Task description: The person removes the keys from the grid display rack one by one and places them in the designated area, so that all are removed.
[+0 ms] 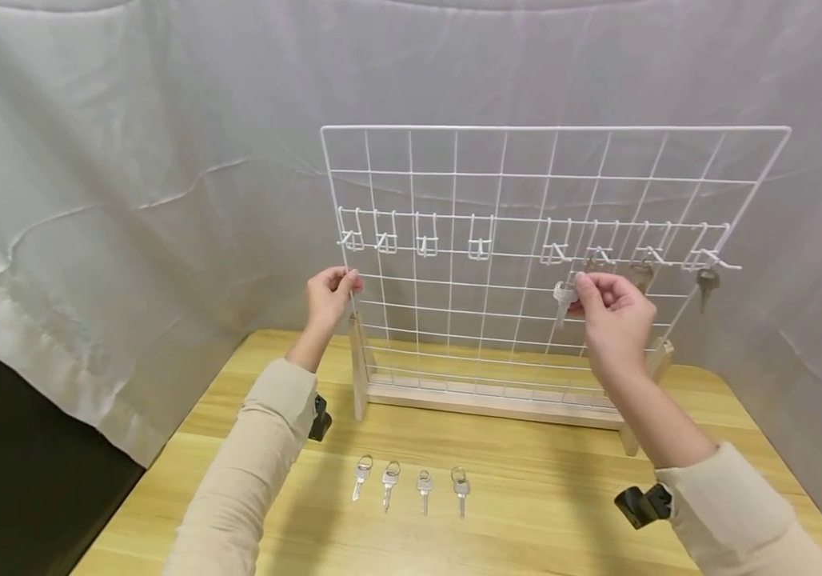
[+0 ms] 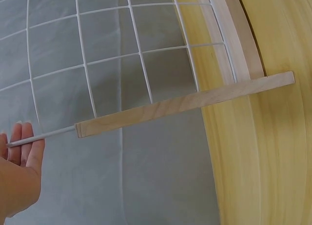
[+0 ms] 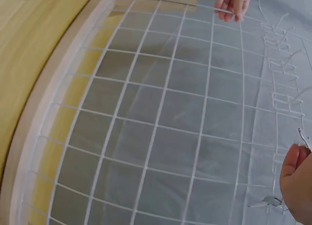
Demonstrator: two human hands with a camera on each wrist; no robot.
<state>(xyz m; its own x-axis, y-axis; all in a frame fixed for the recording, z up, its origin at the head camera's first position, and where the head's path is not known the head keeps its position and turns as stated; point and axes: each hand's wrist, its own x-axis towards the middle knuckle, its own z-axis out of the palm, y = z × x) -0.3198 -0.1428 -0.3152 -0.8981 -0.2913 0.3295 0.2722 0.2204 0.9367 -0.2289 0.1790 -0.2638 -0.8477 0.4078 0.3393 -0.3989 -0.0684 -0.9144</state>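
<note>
My left hand grips the left edge wire of a white wire grid, just above its wooden side post. In the left wrist view, the fingers of the left hand are curled round that wire. Between thumb and fingers, my right hand pinches a silver key in front of the grid, below a white hook. The ring of this key is hidden by the hand. Keys hang on the hooks at the right, among them one key at the far right end.
Several silver keys with rings lie in a row on the wooden table, one being a key. Bare hooks line the grid's left part. A wooden base bar supports the grid. Grey cloth hangs behind.
</note>
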